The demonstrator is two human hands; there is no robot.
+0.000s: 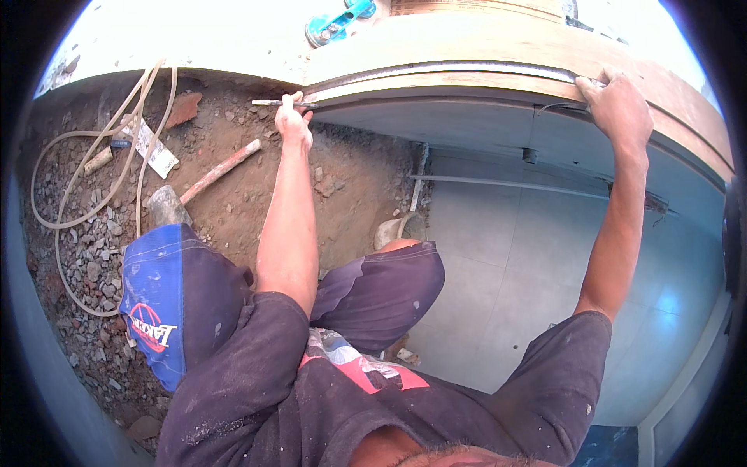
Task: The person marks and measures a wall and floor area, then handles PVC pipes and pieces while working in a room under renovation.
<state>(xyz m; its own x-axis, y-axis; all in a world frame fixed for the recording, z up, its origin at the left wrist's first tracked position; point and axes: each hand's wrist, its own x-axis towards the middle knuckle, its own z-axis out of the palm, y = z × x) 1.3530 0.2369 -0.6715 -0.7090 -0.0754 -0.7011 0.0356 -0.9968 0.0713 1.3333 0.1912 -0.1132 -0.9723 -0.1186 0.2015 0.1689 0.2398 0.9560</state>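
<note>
A long silvery measuring tape (pixel 467 68) lies along the edge of a tan tile or board (pixel 498 35) on a raised ledge. My right hand (pixel 620 105) is closed on the tape's right end, fingers over the ledge's edge. My left hand (pixel 294 123) is at the tape's left end, closed round a slim marker pen (pixel 268 103) that points sideways across the fingers. Its fingertips are close to the board's left corner; I cannot tell whether they also press the tape.
A blue suction lifter (pixel 331 29) rests on the bright ledge. On the rubble at left lie a wooden-handled mallet (pixel 222 171), a looped clear hose (pixel 58 226), a white card (pixel 154 152) and a brick piece (pixel 184 109). Grey floor tiles (pixel 475 288) lie at right.
</note>
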